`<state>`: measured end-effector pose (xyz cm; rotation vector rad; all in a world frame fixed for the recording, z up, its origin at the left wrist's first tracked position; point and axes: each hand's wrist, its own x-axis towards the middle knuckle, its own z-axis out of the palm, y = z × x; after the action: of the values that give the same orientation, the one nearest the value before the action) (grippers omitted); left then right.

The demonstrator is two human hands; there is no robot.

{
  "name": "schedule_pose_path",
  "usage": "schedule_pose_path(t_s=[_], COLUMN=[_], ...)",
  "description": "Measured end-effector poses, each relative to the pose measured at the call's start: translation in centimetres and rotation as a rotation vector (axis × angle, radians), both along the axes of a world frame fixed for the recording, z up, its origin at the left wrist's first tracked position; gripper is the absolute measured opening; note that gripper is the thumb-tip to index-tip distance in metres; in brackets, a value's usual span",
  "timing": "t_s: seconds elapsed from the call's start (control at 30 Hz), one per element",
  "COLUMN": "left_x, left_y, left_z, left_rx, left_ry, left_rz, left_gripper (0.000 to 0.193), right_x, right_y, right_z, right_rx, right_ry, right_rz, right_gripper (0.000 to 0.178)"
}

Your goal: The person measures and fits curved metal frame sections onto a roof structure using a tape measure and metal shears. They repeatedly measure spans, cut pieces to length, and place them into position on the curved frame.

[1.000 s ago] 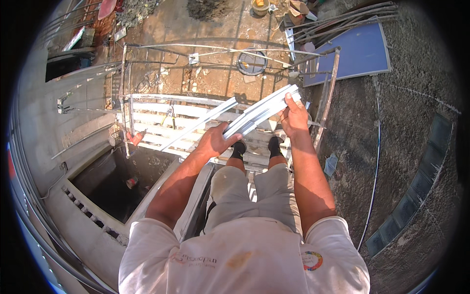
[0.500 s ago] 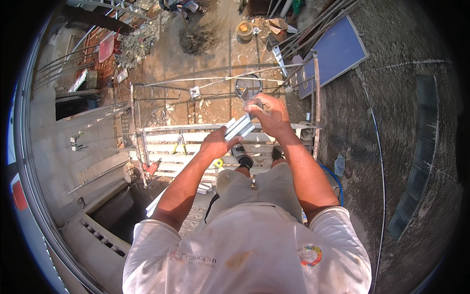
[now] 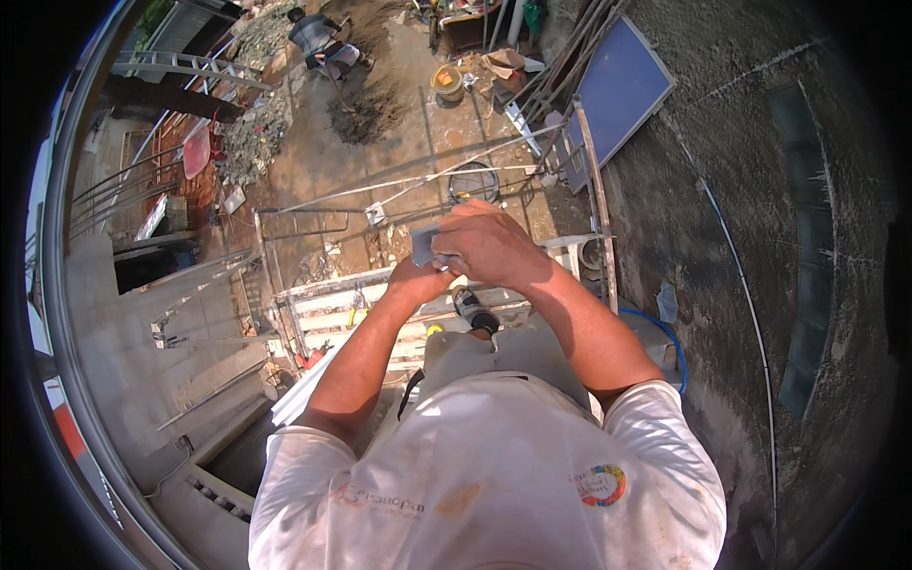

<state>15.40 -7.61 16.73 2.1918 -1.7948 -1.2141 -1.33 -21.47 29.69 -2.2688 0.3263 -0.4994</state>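
Note:
My two hands are together above the scaffold platform. My right hand (image 3: 489,242) curls over my left, its fingers closed on a grey bent metal bracket (image 3: 424,244) whose flat face shows past the fingertips. Below it, my left hand (image 3: 416,283) is closed round the metal channel strips, now mostly hidden by the hands. Yellow-handled pliers (image 3: 357,306) lie on the white slats (image 3: 323,321) left of my hands. A yellow tape measure (image 3: 434,330) shows in part near my feet, and a red tool (image 3: 311,360) lies at the platform's left edge.
Scaffold rails (image 3: 399,192) run in front of the platform, with a post (image 3: 597,171) at right. A rough wall (image 3: 722,247) stands close on the right. Below are a bucket (image 3: 446,82), a blue panel (image 3: 622,90), rubble and a person (image 3: 323,43) with a long-handled tool.
My right hand has moved left and down with the bracket, over the strips in my left hand. The view has shifted, bringing more of the person below into sight.

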Motion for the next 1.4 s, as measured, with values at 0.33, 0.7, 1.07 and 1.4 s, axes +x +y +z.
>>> schedule_pose_path(t_s=[0.33,0.7,1.07,1.4], left_x=[-2.3,-0.3,0.0,-1.2], left_y=[-2.6,1.0,3.5,3.0], left_z=[9.0,3.9,2.3,2.4], left_rx=[0.175,0.027,0.25,0.237], left_ry=[-0.088,0.049,0.078,0.016], left_rz=[0.184,0.217,0.099,0.004], left_gripper=[0.071,0.064,0.069,0.065], right_x=[-6.5,-15.6,-27.7,-38.9], right_y=[-6.3,3.9,8.5,-1.1], right_z=[-8.2,-24.2,-40.8,-29.6], right_rx=[1.196,1.073,1.084,1.078], right_ry=[-0.632,0.021,0.261,-0.112], right_rz=[-0.855,-1.444,-1.829,-2.296], right_gripper=[0.026,0.033,0.025,0.063])
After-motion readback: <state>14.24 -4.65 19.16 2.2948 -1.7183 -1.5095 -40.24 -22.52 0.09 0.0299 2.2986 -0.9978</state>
